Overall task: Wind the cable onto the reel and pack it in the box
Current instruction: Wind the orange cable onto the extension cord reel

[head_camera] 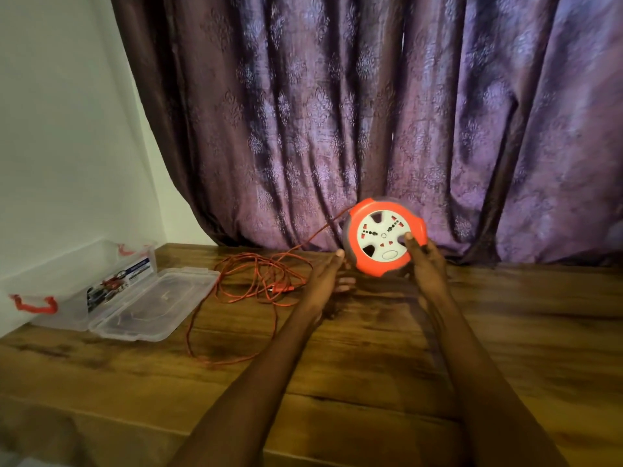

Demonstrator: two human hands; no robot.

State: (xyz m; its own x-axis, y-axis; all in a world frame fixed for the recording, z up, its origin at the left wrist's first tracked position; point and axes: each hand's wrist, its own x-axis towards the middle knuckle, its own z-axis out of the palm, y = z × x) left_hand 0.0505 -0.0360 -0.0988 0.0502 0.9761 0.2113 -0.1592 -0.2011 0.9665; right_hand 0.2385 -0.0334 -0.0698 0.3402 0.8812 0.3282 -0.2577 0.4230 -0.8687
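An orange round cable reel (384, 237) with a white socket face is tilted toward me above the wooden table (371, 348). My right hand (426, 264) grips its right rim, thumb on the white face. Just left of the reel, my left hand (328, 278) has its fingers stretched out; whether it touches the reel I cannot tell. A thin orange cable (256, 281) leaves the reel's upper left and lies in loose tangled loops on the table to the left. A clear plastic box (81, 288) stands open at the far left, its lid (155, 301) laid flat beside it.
A purple patterned curtain (371, 112) hangs right behind the reel down to the table's back edge. A white wall (60, 129) is at the left, behind the box. A red latch handle (33, 303) sticks out from the box's near end, and printed cards lie inside.
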